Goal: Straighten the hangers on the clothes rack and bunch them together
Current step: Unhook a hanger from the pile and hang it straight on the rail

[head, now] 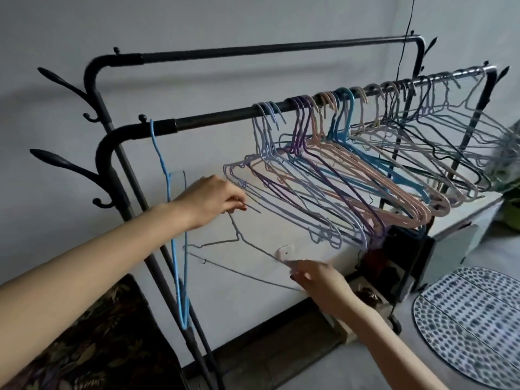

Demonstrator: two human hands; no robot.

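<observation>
A black clothes rack has a front rail (pixel 225 115) and a higher back rail (pixel 267 49). Several thin hangers (pixel 351 175) in lilac, purple, pink, blue, grey and black hang along the right part of the front rail, their bodies swung toward me at a slant. A light blue hanger (pixel 168 192) hangs alone from the knob at the rail's left end. A grey wire hanger (pixel 239 243) is off the rail, held below it. My left hand (pixel 211 202) pinches its hook end. My right hand (pixel 315 275) grips its lower right corner.
A white box or appliance (pixel 467 229) stands behind the rack at the right, with a dark crate (pixel 399 257) beside it. A blue-and-white patterned mat (pixel 472 325) lies on the floor at the right. Dark floral fabric (pixel 92 347) fills the lower left. The wall is close behind.
</observation>
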